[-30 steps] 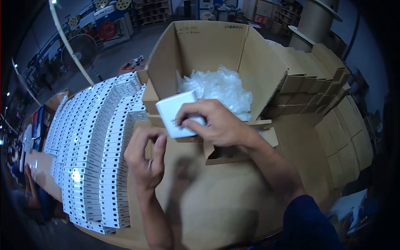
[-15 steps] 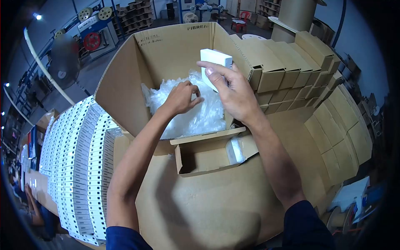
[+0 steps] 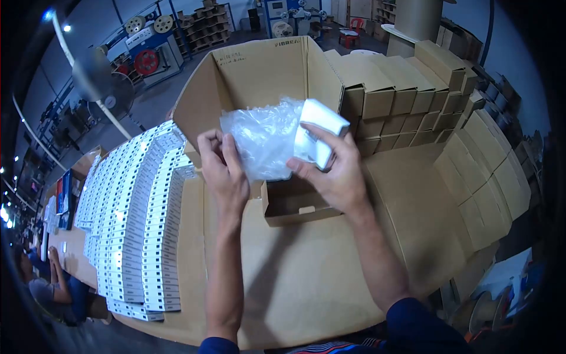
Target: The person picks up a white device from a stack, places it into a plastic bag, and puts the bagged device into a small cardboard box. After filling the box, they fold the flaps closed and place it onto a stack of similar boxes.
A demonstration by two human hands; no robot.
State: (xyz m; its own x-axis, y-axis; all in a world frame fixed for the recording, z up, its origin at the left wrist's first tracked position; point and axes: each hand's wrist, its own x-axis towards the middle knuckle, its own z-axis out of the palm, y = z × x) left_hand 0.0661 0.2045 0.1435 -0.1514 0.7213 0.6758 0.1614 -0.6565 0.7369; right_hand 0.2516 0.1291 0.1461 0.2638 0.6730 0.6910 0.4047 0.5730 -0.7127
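My left hand (image 3: 223, 165) pinches the left edge of a clear plastic bag (image 3: 262, 138), stretched out in front of the large carton. A small white box (image 3: 326, 120) is gripped in my right hand (image 3: 336, 171), fingers across its face and thumb at its lower left side. The box overlaps the bag's right end; I cannot tell whether it is inside the bag's mouth. Just below the bag, a small open cardboard box (image 3: 303, 219) lies on the cardboard-covered table (image 3: 306, 283), partly hidden by my right hand.
Behind the bag stands the large open carton (image 3: 259, 74). Tall stacks of white boxes (image 3: 127, 218) line the left side. Folded brown cartons (image 3: 401, 97) are piled at the right, with more cartons (image 3: 486, 194) nearer. A seated person (image 3: 56, 289) is at the far left.
My left hand has taken a plastic bag from the large carton and drawn it out. My right hand has lowered the white box to the bag's right end. The view has shifted slightly.
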